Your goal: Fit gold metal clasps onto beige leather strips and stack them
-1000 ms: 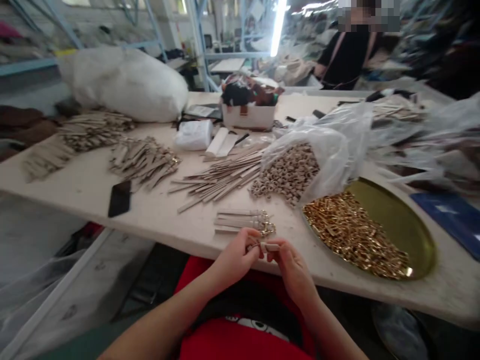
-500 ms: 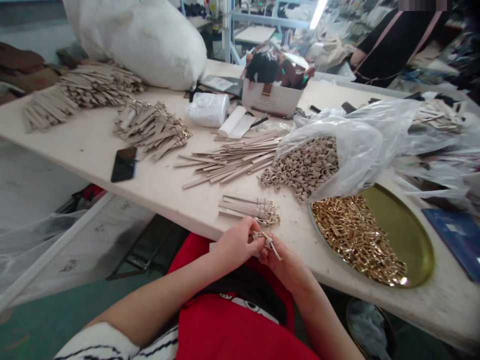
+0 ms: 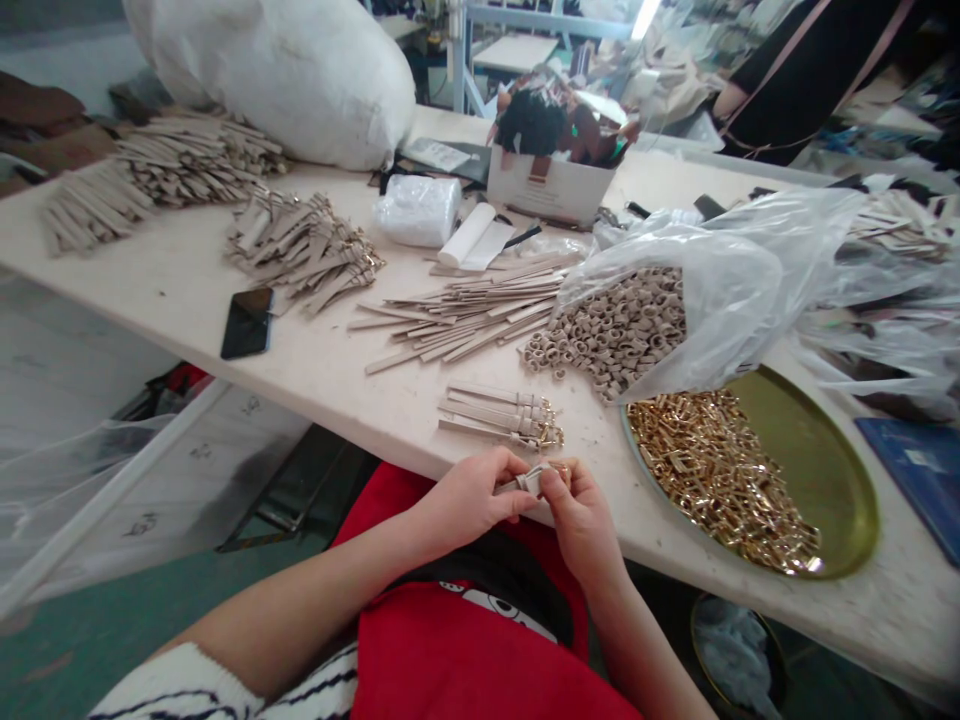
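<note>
Between my two hands, at the table's front edge, is a beige strap (image 3: pixel 531 480) with a loop round it. My left hand (image 3: pixel 476 500) is closed on the strap's left part. The fingers of my right hand (image 3: pixel 581 510) pinch its right end, where a bit of gold metal shows; most of that end is hidden. Just beyond my hands, several finished-looking beige straps with gold buckles (image 3: pixel 495 413) lie side by side on the table.
Loose long strips (image 3: pixel 465 315) lie farther back, beside small beige loops (image 3: pixel 619 325) spilling from a clear plastic bag (image 3: pixel 742 270). A round tray (image 3: pixel 840 480) of gold buckles is at right. A phone (image 3: pixel 247 323), strap piles (image 3: pixel 300 250) and a white box (image 3: pixel 551 188) also occupy the table.
The strap has turned from pointing down toward me to lying roughly level between my hands. My right hand has rolled over, its thumb now on top at the right end.
</note>
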A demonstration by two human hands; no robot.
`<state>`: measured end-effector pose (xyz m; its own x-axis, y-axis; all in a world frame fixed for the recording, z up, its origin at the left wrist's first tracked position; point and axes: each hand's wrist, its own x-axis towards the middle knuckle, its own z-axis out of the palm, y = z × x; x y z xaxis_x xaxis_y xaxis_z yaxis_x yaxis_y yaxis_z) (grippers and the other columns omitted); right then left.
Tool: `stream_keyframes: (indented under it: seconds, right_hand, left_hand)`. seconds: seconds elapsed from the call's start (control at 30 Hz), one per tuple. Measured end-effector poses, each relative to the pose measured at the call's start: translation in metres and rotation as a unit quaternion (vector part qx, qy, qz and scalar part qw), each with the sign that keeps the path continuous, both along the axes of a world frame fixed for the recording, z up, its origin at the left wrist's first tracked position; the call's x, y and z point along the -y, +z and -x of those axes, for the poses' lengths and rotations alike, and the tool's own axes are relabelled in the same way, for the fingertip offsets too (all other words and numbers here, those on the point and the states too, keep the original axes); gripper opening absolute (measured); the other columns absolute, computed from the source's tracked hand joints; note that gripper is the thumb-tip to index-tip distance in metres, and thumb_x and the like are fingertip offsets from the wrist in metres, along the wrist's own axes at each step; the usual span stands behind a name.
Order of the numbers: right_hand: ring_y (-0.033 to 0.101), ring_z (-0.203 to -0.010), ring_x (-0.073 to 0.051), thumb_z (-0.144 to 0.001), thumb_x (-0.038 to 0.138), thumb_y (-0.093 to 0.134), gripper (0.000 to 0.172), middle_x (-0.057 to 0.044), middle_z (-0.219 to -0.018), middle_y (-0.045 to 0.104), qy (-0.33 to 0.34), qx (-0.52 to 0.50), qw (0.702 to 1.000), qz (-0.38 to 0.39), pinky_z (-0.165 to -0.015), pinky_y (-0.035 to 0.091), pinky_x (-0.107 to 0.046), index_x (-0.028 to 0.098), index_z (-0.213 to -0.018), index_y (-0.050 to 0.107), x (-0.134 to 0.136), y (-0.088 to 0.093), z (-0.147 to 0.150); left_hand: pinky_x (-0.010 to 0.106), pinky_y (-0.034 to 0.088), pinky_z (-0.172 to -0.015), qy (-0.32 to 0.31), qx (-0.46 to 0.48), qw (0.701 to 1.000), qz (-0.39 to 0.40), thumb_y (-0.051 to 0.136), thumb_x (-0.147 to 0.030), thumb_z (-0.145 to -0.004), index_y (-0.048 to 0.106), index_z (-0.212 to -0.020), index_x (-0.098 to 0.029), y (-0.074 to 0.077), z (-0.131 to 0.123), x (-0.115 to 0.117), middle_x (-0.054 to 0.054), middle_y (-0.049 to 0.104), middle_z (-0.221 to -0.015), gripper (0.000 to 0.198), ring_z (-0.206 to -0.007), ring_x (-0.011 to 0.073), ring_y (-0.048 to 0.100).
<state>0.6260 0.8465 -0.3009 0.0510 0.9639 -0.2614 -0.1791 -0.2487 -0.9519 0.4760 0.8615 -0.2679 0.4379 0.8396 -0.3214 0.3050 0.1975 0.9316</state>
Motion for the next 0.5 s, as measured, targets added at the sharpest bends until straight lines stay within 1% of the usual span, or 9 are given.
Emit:
stream_keyframes:
  seconds: [0.07,0.1,0.13,0.2,0.27,0.3,0.33,0.4,0.5]
  right_hand:
    - [0.046,-0.060,-0.009,-0.069,0.039,0.064,0.027,0.004,-0.066,0.048,-0.037,0.059,0.997,-0.036,-0.059,0.041,-0.023,0.019,-0.074,0.046,0.0007,0.0005,0.0016]
    - [0.046,-0.060,-0.009,-0.069,0.039,0.064,0.028,0.004,-0.067,0.048,-0.047,0.073,0.995,-0.041,-0.058,0.041,-0.022,0.020,-0.078,0.046,0.0007,0.0008,0.0016]
    - [0.046,-0.059,-0.009,-0.070,0.039,0.063,0.029,0.004,-0.068,0.048,-0.042,0.074,0.996,-0.035,-0.057,0.041,-0.022,0.020,-0.083,0.046,0.0005,0.0009,0.0009]
    - [0.046,-0.054,-0.009,-0.071,0.039,0.061,0.031,0.005,-0.065,0.048,0.014,0.037,0.999,0.002,-0.052,0.039,-0.022,0.021,-0.091,0.045,-0.0002,0.0000,-0.0019]
    - [0.041,-0.046,-0.007,-0.073,0.039,0.060,0.028,0.008,-0.056,0.045,0.082,-0.034,0.995,0.046,-0.046,0.034,-0.020,0.021,-0.087,0.045,-0.0005,-0.0016,-0.0053]
    - [0.039,-0.043,-0.006,-0.073,0.038,0.060,0.026,0.009,-0.052,0.043,0.103,-0.071,0.990,0.063,-0.044,0.031,-0.019,0.021,-0.084,0.044,-0.0003,-0.0024,-0.0065]
    - [0.039,-0.042,-0.006,-0.072,0.038,0.060,0.026,0.009,-0.050,0.043,0.111,-0.103,0.986,0.076,-0.042,0.029,-0.018,0.020,-0.082,0.043,0.0002,-0.0028,-0.0073]
    - [0.040,-0.042,-0.006,-0.072,0.037,0.061,0.026,0.009,-0.050,0.044,0.103,-0.143,0.980,0.088,-0.041,0.028,-0.018,0.020,-0.081,0.042,0.0016,-0.0028,-0.0074]
    - [0.041,-0.042,-0.006,-0.072,0.036,0.061,0.025,0.008,-0.050,0.047,0.083,-0.158,0.980,0.086,-0.041,0.029,-0.017,0.020,-0.082,0.043,0.0039,-0.0010,-0.0062]
  left_hand:
    - [0.023,0.041,-0.057,0.006,0.009,1.000,0.015,0.057,-0.031,-0.074,0.052,-0.093,-0.014,0.0004,0.0000,0.0013,-0.001,0.058,-0.065,0.026,-0.060,0.0132,0.056]
    - [0.023,0.042,-0.057,0.009,0.013,1.000,0.025,0.058,-0.031,-0.074,0.052,-0.092,-0.014,-0.0001,0.0000,0.0017,-0.001,0.058,-0.064,0.026,-0.060,0.0133,0.056]
    - [0.024,0.042,-0.056,0.013,0.023,0.999,0.039,0.058,-0.031,-0.074,0.052,-0.092,-0.013,-0.0010,0.0001,0.0020,0.000,0.058,-0.065,0.026,-0.059,0.0132,0.056]
    - [0.024,0.044,-0.056,0.018,0.059,0.995,0.075,0.059,-0.033,-0.073,0.051,-0.089,-0.013,-0.0036,0.0003,0.0024,0.001,0.059,-0.069,0.027,-0.059,0.0125,0.056]
    - [0.025,0.046,-0.058,0.014,0.108,0.988,0.109,0.060,-0.035,-0.073,0.050,-0.088,-0.013,-0.0062,0.0004,0.0027,0.003,0.061,-0.074,0.028,-0.060,0.0117,0.057]
    - [0.025,0.046,-0.059,0.009,0.130,0.984,0.119,0.061,-0.035,-0.072,0.050,-0.088,-0.013,-0.0071,0.0003,0.0028,0.003,0.062,-0.075,0.029,-0.061,0.0115,0.057]
    - [0.025,0.046,-0.061,0.005,0.148,0.981,0.126,0.061,-0.035,-0.072,0.050,-0.087,-0.012,-0.0076,0.0001,0.0028,0.004,0.062,-0.075,0.030,-0.063,0.0117,0.058]
    - [0.025,0.046,-0.062,0.005,0.175,0.975,0.137,0.062,-0.035,-0.072,0.049,-0.087,-0.012,-0.0077,-0.0005,0.0026,0.005,0.063,-0.076,0.030,-0.069,0.0130,0.059]
    - [0.025,0.045,-0.063,0.014,0.186,0.970,0.154,0.061,-0.033,-0.073,0.048,-0.088,-0.011,-0.0053,-0.0012,0.0021,0.006,0.063,-0.078,0.030,-0.071,0.0137,0.059]
